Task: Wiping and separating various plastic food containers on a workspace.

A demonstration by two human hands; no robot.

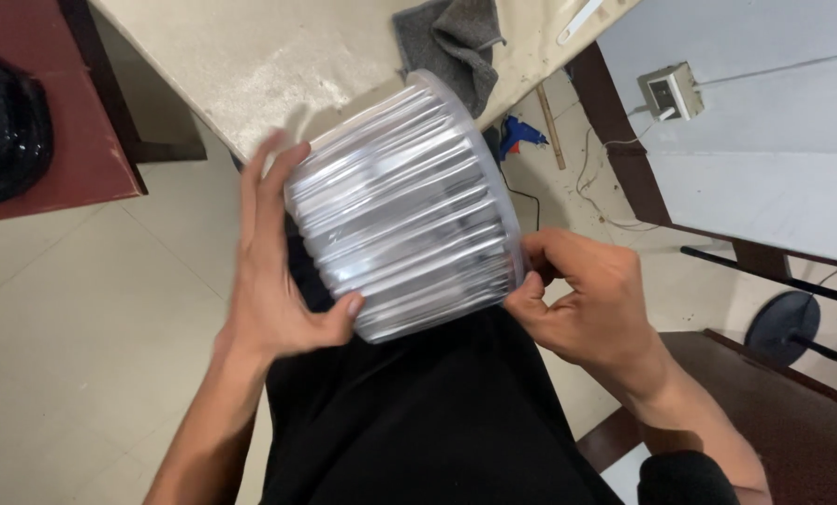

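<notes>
A clear plastic cylindrical case (404, 206) filled with a stack of shiny discs lies on its side over my lap. My left hand (273, 271) presses flat against its left side, thumb under the lower rim. At the case's lower right rim, my right hand (591, 299) pinches the edge with curled fingers. The case's far end rests near the edge of a beige table (250, 56).
A grey cloth (456, 42) lies on the table behind the case. A blue glue gun (521, 136) and cables lie on the tiled floor. To the right are a pale board with a wall socket (671, 89), a dark wooden stool (783, 411) and a barbell weight (783, 323).
</notes>
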